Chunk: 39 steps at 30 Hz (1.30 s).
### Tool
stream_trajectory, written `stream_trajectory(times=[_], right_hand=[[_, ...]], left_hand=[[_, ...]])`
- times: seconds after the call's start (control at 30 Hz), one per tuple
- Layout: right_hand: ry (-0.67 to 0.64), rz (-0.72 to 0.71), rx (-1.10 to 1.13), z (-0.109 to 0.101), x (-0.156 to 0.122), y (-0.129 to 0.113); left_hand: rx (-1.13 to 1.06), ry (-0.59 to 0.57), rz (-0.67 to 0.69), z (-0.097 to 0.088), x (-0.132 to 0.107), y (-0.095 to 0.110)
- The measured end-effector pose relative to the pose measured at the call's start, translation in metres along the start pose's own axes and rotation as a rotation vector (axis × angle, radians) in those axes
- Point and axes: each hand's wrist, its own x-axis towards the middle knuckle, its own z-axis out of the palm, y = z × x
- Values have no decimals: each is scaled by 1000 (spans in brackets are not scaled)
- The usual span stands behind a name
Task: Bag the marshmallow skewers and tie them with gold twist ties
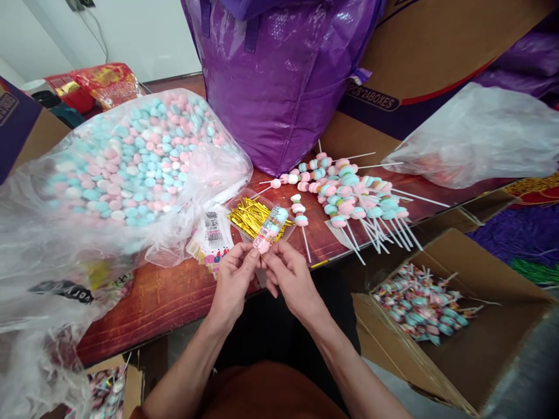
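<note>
My left hand (236,276) and my right hand (290,273) meet over the table's front edge, both pinching the lower end of a candy skewer in a clear wrapper (271,228). The skewer tilts up and to the right, over a clear tray of gold twist ties (251,216). A small stack of printed wrapper bags (212,235) lies just left of my hands. Beyond, a pile of unwrapped candy skewers (353,195) with white sticks fans across the red-brown table (174,294).
A big clear bag of pink, blue and white candies (135,157) fills the left. A purple woven bag (283,81) stands behind. Cardboard boxes surround the table; one at lower right (480,349) holds wrapped skewers (419,302). A clear plastic bag (480,134) lies at right.
</note>
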Motion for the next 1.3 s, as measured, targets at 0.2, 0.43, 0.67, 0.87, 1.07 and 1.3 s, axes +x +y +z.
stream_trajectory(times=[0.2, 0.43, 0.67, 0.87, 1.07, 1.3], right_hand=[[190, -620, -517, -8, -6, 6], [223, -1060, -935, -17, 1, 6], [364, -929, -817, 0, 1, 4], [279, -485, -377, 11, -11, -21], [247, -634, -420, 23, -20, -42], [127, -314, -94, 23, -32, -23]], left_hand=[[-371, -25, -312, 2, 6, 8], [-513, 16, -459, 1, 4, 7], [-567, -48, -378, 12, 0, 6], [-429, -138, -145, 9, -5, 23], [34, 52, 46, -14, -27, 36], [104, 52, 49, -14, -24, 15]])
